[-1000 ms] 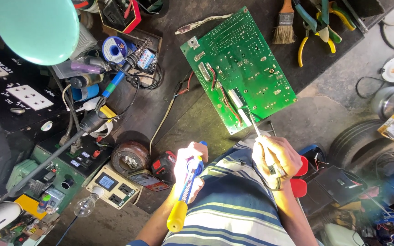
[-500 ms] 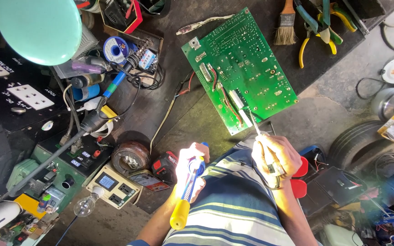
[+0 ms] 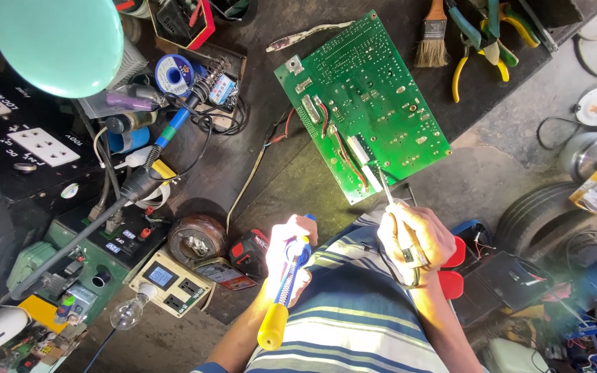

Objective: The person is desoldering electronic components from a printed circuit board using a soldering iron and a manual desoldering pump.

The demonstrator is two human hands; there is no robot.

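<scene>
My right hand (image 3: pixel 414 238) pinches a soldering iron (image 3: pixel 390 197) pen-style for control, its long axis running up and slightly left, tip on the green board's (image 3: pixel 364 103) near edge on the counter (image 3: pixel 271 179). My left hand (image 3: pixel 288 252) fingers wrap a blue-yellow pump (image 3: pixel 285 297), nozzle aimed boardward, ready

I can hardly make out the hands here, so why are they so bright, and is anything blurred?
In the head view, strong light washes out the left hand around the blue-and-yellow plastic-handled tool, and partly the right hand holding the thin metal probe. The flat green circuit board stays sharp. The lower right corner looks hazy, and the edges bend slightly.
</scene>
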